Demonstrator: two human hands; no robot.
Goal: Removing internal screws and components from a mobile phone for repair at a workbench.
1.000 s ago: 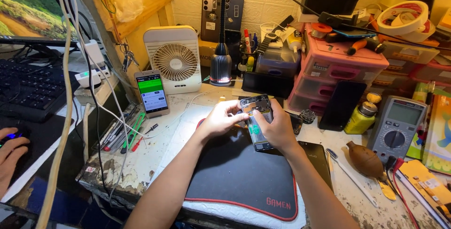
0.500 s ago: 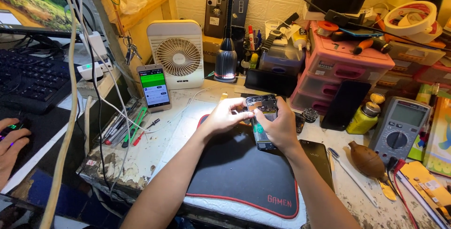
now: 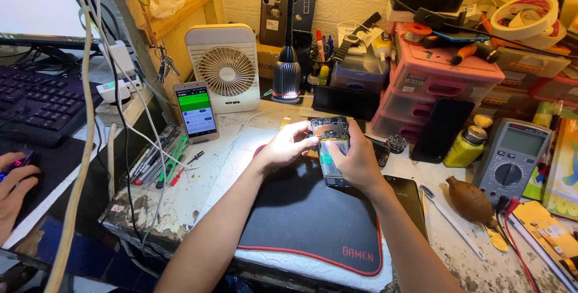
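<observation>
Together, left hand (image 3: 288, 147) and right hand (image 3: 355, 160) grip opened phone (image 3: 330, 148) (lower half hidden); above black mat (image 3: 307, 215)

1. The opened phone (image 3: 330, 148) is now sitting higher above the black mat (image 3: 313, 215) than before.
2. The left hand (image 3: 286, 147) is now gripping its top edge.
3. The right hand (image 3: 355, 160) is now wrapping its right side.

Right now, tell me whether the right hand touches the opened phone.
Touching. The head view shows the right hand wrapped around the opened phone, fingers on its edge.
</observation>
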